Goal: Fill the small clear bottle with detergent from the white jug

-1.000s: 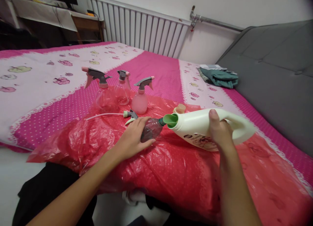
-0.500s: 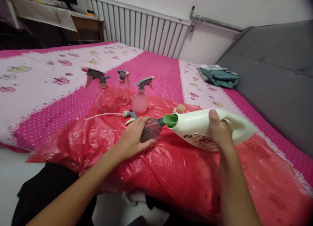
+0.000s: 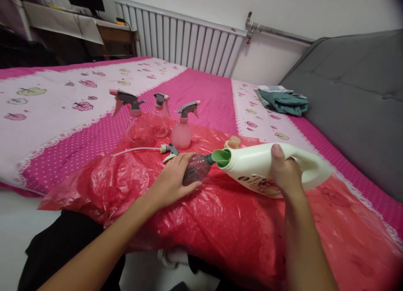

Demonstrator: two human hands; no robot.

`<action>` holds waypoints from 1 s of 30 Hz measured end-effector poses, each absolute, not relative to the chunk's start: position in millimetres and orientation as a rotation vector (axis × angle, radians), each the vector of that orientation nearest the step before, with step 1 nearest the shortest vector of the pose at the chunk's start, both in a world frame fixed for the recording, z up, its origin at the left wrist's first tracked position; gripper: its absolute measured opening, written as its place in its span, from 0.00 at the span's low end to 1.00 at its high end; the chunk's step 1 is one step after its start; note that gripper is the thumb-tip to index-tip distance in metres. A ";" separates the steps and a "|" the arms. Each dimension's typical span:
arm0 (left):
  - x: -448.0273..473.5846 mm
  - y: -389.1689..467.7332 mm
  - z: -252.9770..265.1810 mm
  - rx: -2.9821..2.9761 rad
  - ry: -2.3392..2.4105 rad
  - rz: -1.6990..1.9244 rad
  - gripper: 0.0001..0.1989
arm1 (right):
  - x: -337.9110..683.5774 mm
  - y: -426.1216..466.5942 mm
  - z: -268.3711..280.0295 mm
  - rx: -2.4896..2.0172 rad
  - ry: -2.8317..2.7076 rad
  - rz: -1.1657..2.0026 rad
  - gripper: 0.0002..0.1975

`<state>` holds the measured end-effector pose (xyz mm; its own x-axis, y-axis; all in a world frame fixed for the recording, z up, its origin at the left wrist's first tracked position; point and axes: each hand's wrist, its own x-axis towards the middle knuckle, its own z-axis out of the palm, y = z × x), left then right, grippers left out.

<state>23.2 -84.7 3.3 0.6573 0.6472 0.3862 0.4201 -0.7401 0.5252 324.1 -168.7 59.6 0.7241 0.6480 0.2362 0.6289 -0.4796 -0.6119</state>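
Observation:
My left hand (image 3: 174,177) is wrapped round a clear plastic bottle (image 3: 199,168), which leans to the right with its neck toward the jug. In my right hand (image 3: 286,169) is a pale green detergent jug (image 3: 252,167), tipped on its side and held by the handle. The jug's green spout (image 3: 222,157) meets the mouth of the bottle; whether liquid flows I cannot tell. Just behind my left hand lies a spray trigger head (image 3: 170,150) with a long thin tube (image 3: 137,149). A beige cap (image 3: 233,142) sits behind the jug's neck.
Three spray bottles with pink and grey heads (image 3: 135,127) (image 3: 160,119) (image 3: 181,133) stand at the back of a red plastic sheet (image 3: 214,224) on the bed. Folded clothes (image 3: 285,100) rest by the grey headboard (image 3: 352,81). A radiator (image 3: 179,37) lines the wall.
The view has shifted slightly, so everything sits a little lower and to the right. Both hands keep their hold, and the spout stays at the bottle's mouth.

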 end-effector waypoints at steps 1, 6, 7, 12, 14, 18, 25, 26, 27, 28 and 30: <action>23.1 -85.1 3.9 2.483 0.841 0.794 0.34 | 323.5 -169.0 59.7 -2.229 -0.957 0.033 0.50; 23.4 -86.1 6.7 2.486 0.853 0.781 0.33 | 322.3 -169.8 60.0 -2.240 -0.950 0.034 0.49; 23.6 -86.1 7.1 2.486 0.855 0.781 0.33 | 322.5 -169.7 59.8 -2.237 -0.954 0.034 0.49; 24.5 -86.0 6.8 2.493 0.841 0.783 0.33 | 323.7 -168.2 58.7 -2.231 -0.950 0.025 0.48; 24.4 -85.8 6.4 2.491 0.843 0.781 0.33 | 323.9 -167.9 58.3 -2.229 -0.950 0.021 0.49; 24.1 -85.5 6.1 2.483 0.845 0.776 0.33 | 324.2 -168.5 57.7 -2.227 -0.962 0.013 0.50; 24.0 -85.5 4.7 2.477 0.830 0.810 0.33 | 326.9 -170.2 56.5 -2.229 -0.973 0.022 0.50; 23.9 -85.4 3.8 2.476 0.829 0.814 0.33 | 327.0 -170.4 56.3 -2.231 -0.972 0.020 0.50; 23.9 -85.4 2.9 2.475 0.828 0.819 0.34 | 327.0 -170.6 56.2 -2.236 -0.967 0.016 0.50; 23.8 -85.3 2.1 2.475 0.828 0.826 0.34 | 326.8 -170.8 56.2 -2.243 -0.962 0.015 0.50; 23.6 -85.1 0.8 2.477 0.826 0.832 0.34 | 325.9 -171.2 56.2 -2.262 -0.947 0.017 0.50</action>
